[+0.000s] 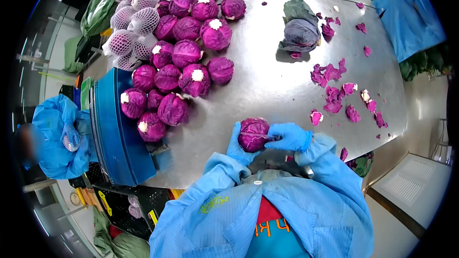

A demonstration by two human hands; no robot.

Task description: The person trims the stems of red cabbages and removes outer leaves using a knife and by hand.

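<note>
A trimmed red cabbage (253, 134) is held near the table's front edge, close to my body. Around its left and lower side wrap the blue-gloved fingers of my left hand (238, 149). My right hand (289, 137), also gloved, is closed at the cabbage's right side. It grips what looks like a small knife (274, 138), lying against the leaves and mostly hidden by the fingers. An untrimmed cabbage (300, 35) with dark outer leaves rests farther up the table.
Several trimmed cabbages (186, 53) crowd the metal table's left side, beside net-wrapped ones (130, 31). Leaf scraps (333, 98) are scattered at right. A blue bin (119, 129) stands at the left edge. A person in blue (60, 136) is beyond it, holding a netted item.
</note>
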